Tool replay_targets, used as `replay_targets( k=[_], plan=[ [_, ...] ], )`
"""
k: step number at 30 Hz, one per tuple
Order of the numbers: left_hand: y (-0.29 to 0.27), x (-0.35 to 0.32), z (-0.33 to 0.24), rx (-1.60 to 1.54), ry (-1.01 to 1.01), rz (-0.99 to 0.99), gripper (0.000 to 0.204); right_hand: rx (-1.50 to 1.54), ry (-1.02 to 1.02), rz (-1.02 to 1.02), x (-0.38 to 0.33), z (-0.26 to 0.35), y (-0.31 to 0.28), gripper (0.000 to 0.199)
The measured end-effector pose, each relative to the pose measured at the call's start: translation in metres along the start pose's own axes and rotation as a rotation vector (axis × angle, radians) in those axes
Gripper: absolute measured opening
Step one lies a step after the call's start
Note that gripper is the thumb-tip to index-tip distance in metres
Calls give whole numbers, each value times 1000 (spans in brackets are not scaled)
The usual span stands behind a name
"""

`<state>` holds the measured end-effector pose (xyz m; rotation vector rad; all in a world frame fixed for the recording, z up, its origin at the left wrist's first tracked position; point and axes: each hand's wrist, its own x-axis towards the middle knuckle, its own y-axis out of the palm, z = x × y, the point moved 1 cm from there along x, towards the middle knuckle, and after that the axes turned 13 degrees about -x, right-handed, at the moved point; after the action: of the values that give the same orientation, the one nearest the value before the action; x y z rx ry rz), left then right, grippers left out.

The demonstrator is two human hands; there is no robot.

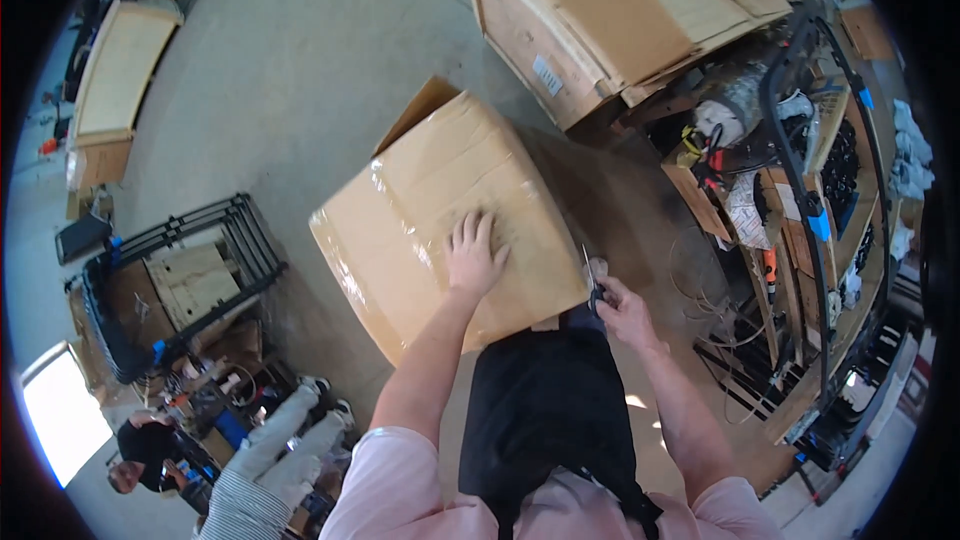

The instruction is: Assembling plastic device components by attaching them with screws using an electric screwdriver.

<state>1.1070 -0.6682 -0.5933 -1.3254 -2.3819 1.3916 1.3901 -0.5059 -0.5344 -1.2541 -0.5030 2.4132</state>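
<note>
Left hand (473, 258) flat, open, pressing top of taped cardboard box (450, 210). Right hand (622, 308) gripping scissors (591, 283) at box's near-right edge. Keep blade shallow, away from pressing hand.

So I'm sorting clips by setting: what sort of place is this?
Probably a workshop or warehouse: a bare concrete floor, large cardboard boxes, and a metal rack crowded with tools and wire.

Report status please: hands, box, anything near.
Left hand flat on top of the taped cardboard box. Right hand holds scissors at the box's near right edge. Big crate stands behind, apart.
</note>
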Motion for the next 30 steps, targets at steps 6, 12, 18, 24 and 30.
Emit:
replay_targets(
  k=[6, 12, 18, 24, 30],
  plan=[
    [19, 63, -16, 168, 330, -43, 70, -17, 44, 46, 33, 49, 20, 55],
    [30, 128, -80, 177, 231, 367, 59, -23, 56, -83, 97, 45, -1, 55],
    [58, 159, -74, 378, 423, 209, 56, -142, -3, -77, 139, 36, -13, 56],
    [62, 183, -84, 389, 383, 301, 78, -85, 9, -81, 171, 25, -26, 55],
    [53, 183, -97, 424, 357, 299, 77, -92, 10, -68, 189, 33, -39, 45]
  ],
)
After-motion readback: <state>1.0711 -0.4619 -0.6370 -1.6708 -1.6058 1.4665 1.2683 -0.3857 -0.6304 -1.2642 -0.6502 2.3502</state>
